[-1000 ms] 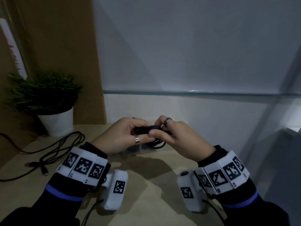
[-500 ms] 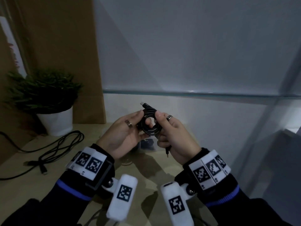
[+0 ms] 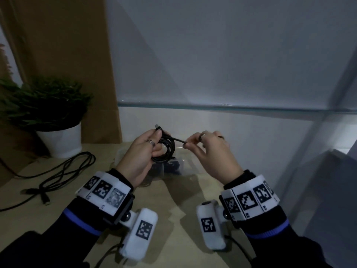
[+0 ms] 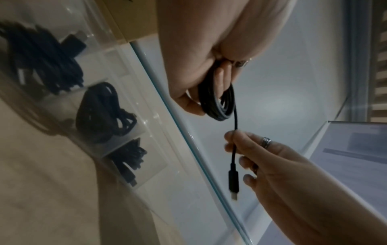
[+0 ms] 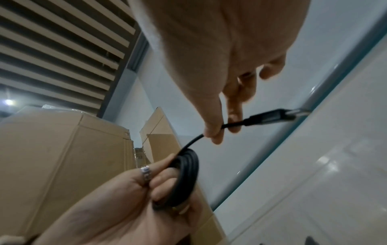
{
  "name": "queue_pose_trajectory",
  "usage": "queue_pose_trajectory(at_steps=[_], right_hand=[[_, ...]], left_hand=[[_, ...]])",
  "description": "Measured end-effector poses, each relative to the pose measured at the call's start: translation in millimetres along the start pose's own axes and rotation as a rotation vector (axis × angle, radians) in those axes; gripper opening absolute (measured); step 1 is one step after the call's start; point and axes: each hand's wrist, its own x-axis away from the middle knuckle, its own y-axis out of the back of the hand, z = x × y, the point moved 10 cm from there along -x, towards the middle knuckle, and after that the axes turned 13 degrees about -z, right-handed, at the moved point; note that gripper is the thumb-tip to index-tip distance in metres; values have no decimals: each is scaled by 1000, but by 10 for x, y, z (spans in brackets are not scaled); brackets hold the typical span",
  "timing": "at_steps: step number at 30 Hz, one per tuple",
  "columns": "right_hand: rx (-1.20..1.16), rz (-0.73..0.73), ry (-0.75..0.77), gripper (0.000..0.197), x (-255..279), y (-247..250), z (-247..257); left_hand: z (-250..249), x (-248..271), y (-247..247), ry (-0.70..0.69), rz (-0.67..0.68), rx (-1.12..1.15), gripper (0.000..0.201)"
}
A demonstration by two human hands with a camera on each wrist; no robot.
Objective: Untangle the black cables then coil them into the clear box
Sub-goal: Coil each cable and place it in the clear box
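Gripping a coiled black cable [image 3: 164, 149], the left hand [image 3: 141, 155] curls its fingers through the loops, while the right hand [image 3: 210, 151] pinches the cable's loose end near its plug [image 4: 233, 182]. Both hands hover above the clear box [image 4: 130, 145], which already holds other coiled black cables [image 4: 102, 112] in its compartments.

cable coil [image 3: 164, 149] above clear box [image 3: 123, 161], potted plant [image 3: 48, 113] left

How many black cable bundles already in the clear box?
3, one per compartment of the clear plastic box: far bundle, middle bundle, near bundle. More may be hidden; the view is blurred.
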Motion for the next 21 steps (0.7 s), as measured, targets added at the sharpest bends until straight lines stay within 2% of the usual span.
queue_pose_trajectory(at_steps=[2, 5, 8, 11, 18, 21], right_hand=[[-11, -124, 5, 17, -41, 161, -20], [-291, -255, -89, 13, -75, 298, -60], [-776, -188, -340, 12, -27, 109, -111], [-1041, -104, -481, 10, 31, -84, -74], [-1203, -110, -565, 11, 81, -199, -95], [-1220, -26, -592, 13, 101, -240, -87]], left_hand=[[-5, 51, -57, 24, 19, 60, 27], [5, 138, -154, 90, 68, 159, 26], [27, 182, -196, 149, 105, 216, 25], [72, 191, -189, 204, 121, 249, 24], [217, 264, -226, 317, 189, 162, 22], [237, 300, -250, 338, 201, 156, 23]])
